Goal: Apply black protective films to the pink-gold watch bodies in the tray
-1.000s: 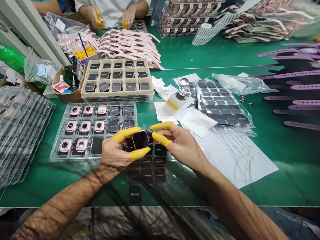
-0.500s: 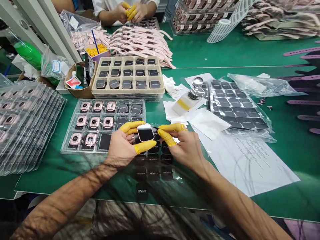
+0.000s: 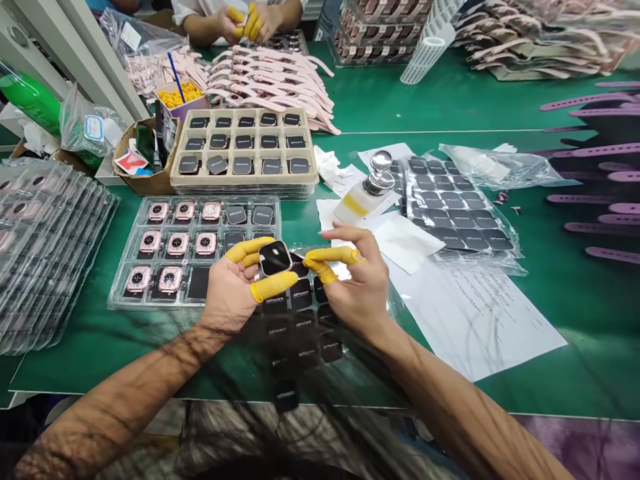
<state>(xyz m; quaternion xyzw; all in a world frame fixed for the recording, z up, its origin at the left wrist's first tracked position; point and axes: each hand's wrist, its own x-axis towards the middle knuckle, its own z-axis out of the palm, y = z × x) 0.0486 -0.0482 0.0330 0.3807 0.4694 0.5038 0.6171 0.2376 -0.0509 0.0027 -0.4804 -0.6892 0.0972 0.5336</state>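
Note:
My left hand (image 3: 233, 287), in yellow finger cots, grips a smartwatch body (image 3: 275, 258) by its edges, its glossy black screen facing up. Close to the right side of the watch, my right hand (image 3: 353, 273) pinches a thin black film sticker (image 3: 298, 262) between thumb and index finger, also in yellow cots. The sticker's far part is hard to separate from the dark background. Below both hands lies a sheet of black printed stickers (image 3: 303, 320). A clear tray (image 3: 120, 283) left of my hands holds pink-framed watch bodies and some black-covered ones.
A beige tray (image 3: 245, 180) of black-covered watches stands behind. To the right are a pump bottle (image 3: 367, 193), white wipes (image 3: 405, 240), bagged black stickers (image 3: 455, 200) and a printed sheet (image 3: 480, 320). Stacked clear trays (image 3: 55, 260) stand left. A co-worker's hands (image 3: 250, 23) are across the table.
The view has shifted, so the scene sits further left. The watch has tilted and its screen now reflects less white. My right middle, ring and little fingers have lifted and spread while the pinch stays.

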